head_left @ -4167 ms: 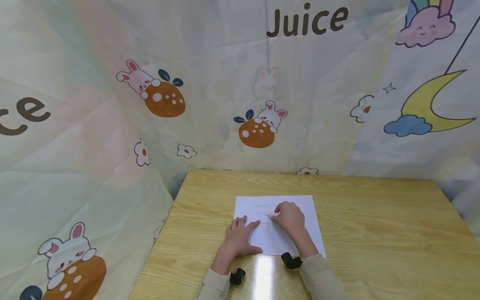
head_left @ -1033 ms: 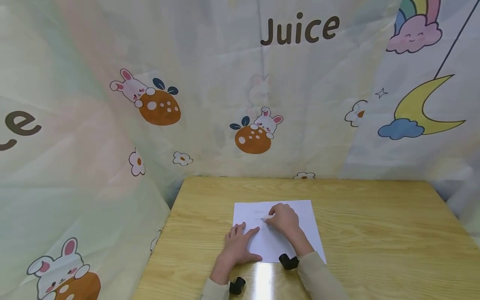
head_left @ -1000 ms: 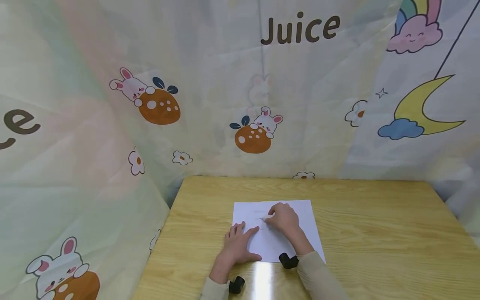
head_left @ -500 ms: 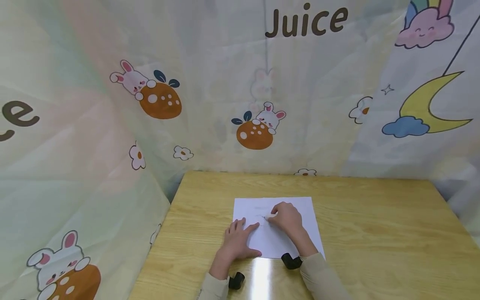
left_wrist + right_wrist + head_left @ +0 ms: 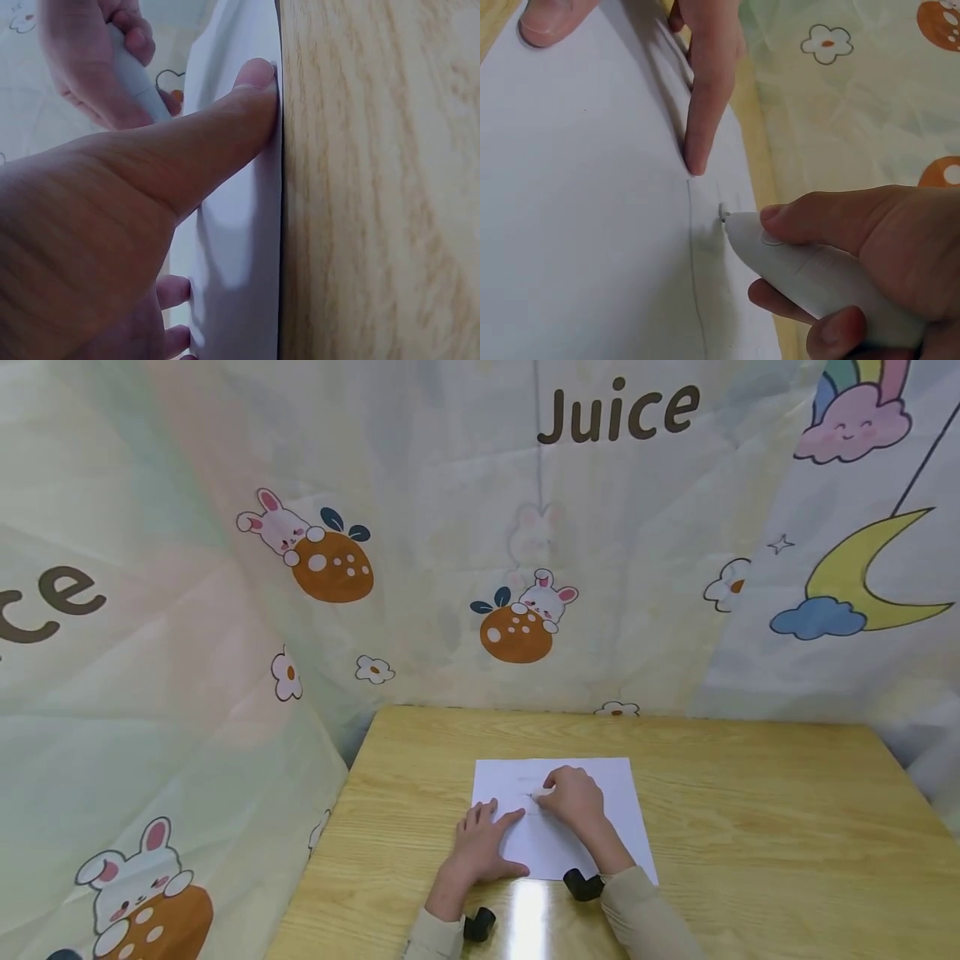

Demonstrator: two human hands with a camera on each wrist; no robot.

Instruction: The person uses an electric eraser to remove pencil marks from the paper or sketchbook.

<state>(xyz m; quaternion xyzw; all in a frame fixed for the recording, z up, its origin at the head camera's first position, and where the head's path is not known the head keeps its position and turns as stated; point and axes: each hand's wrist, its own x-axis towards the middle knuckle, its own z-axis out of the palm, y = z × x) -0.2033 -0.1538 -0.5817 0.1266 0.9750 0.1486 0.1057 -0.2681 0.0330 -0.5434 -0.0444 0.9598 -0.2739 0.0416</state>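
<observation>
A white sheet of paper (image 5: 618,785) lies on the wooden table. My left hand (image 5: 480,843) spreads over its left side, the thumb (image 5: 247,90) resting at the near edge and the index fingertip (image 5: 696,161) pressing close to a thin grey line (image 5: 693,262). Over the middle of the sheet, my right hand (image 5: 577,797) grips a white, tapered, pen-shaped tool (image 5: 802,270), its thumb beside an oval button. The small tip of this tool is right at a short dark mark on the paper. The lower part of the tool is hidden by the palm.
Small black devices (image 5: 480,925) sit at both wrists, just past the light sleeves (image 5: 637,902). A printed cloth (image 5: 420,568) with rabbits, fruit and flowers hangs behind and to the left of the table (image 5: 750,810). Light glares off the table's front.
The head view shifts slightly between frames. My right hand makes only small movements over the sheet with the tool still gripped. The left hand stays in place on the paper.
</observation>
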